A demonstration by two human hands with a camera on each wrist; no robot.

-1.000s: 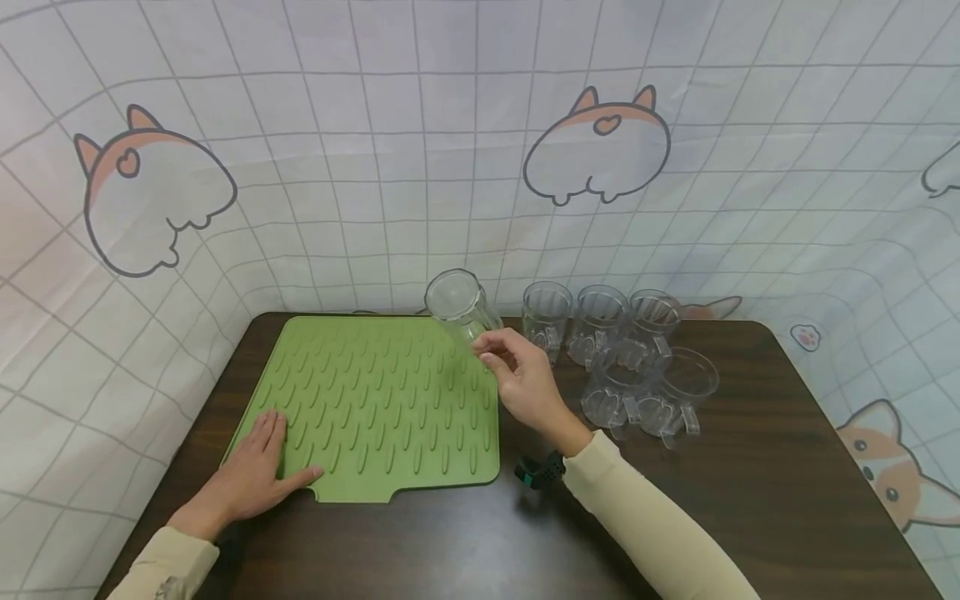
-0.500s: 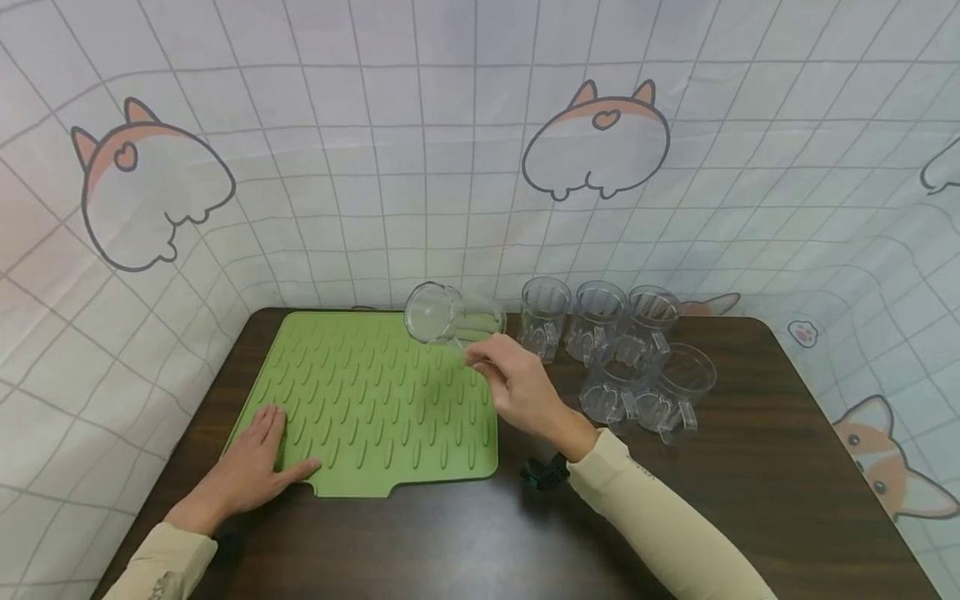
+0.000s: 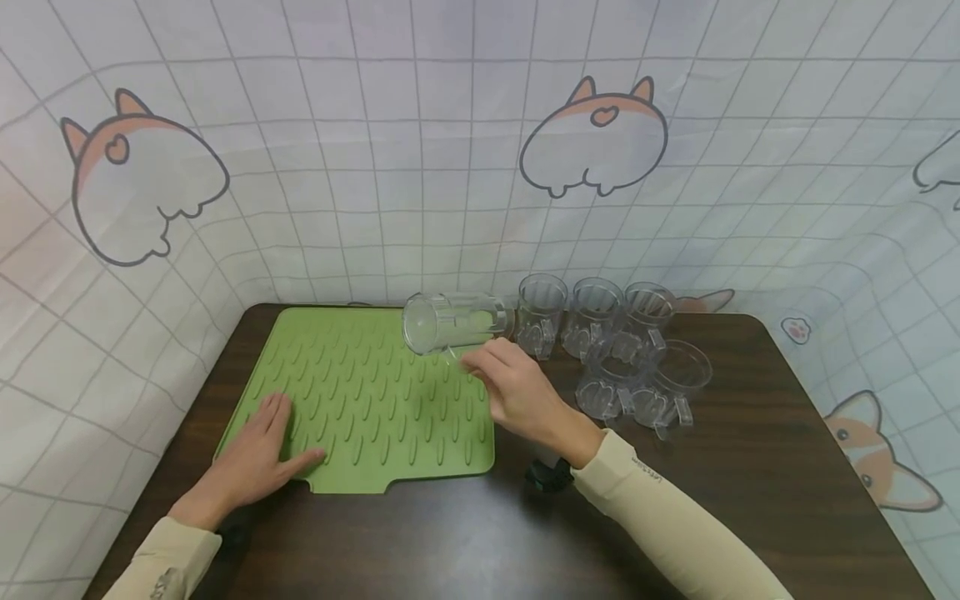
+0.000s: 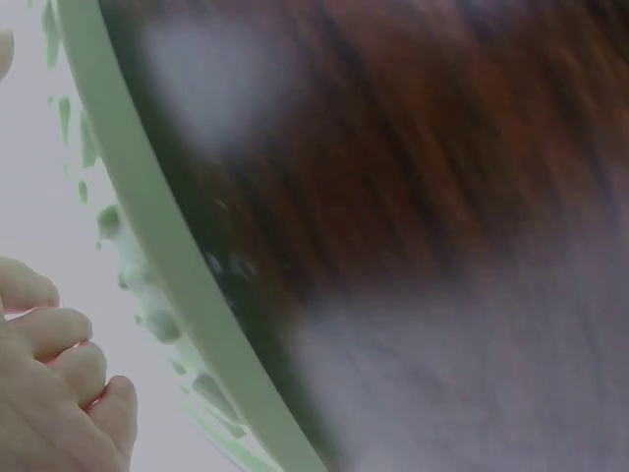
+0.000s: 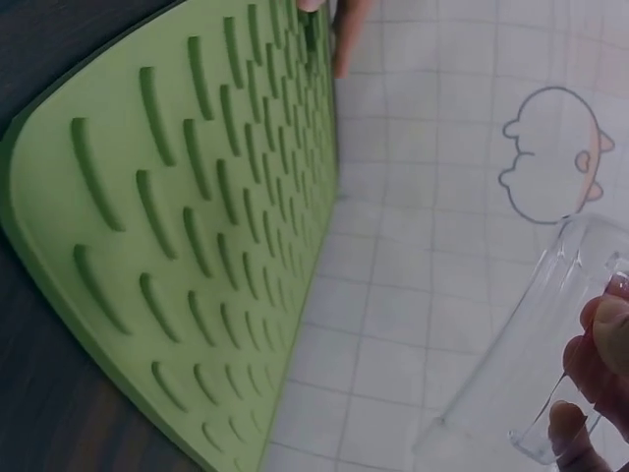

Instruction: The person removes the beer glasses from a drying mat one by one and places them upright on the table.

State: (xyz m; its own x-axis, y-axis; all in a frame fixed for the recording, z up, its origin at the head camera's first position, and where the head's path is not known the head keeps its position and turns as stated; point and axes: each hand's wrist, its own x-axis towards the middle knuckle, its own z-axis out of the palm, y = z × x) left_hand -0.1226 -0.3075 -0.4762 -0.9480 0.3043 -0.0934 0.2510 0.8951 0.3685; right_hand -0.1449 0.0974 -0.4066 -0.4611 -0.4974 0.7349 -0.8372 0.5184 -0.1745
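My right hand (image 3: 521, 392) grips the handle of a clear mug (image 3: 457, 321), which lies sideways in the air over the back right of a green ridged mat (image 3: 352, 400). The mug's mouth points left. In the right wrist view the fingers (image 5: 609, 339) curl round the handle of the clear mug (image 5: 536, 324). My left hand (image 3: 251, 458) rests flat on the mat's front left corner, fingers straight and thumb spread. Right of the mat stand several clear mugs (image 3: 542, 312), upright, in two rows with handles toward me.
The dark wooden table (image 3: 450, 542) carries the mat on its left half. A cloth with grid lines and corgi drawings (image 3: 592, 150) hangs close behind and at both sides. A small dark device (image 3: 549, 475) is under the right wrist.
My right hand has tipped the mug from a slant to nearly level, its mouth swinging left and down. The left hand stays on the mat. The head view has shifted slightly.
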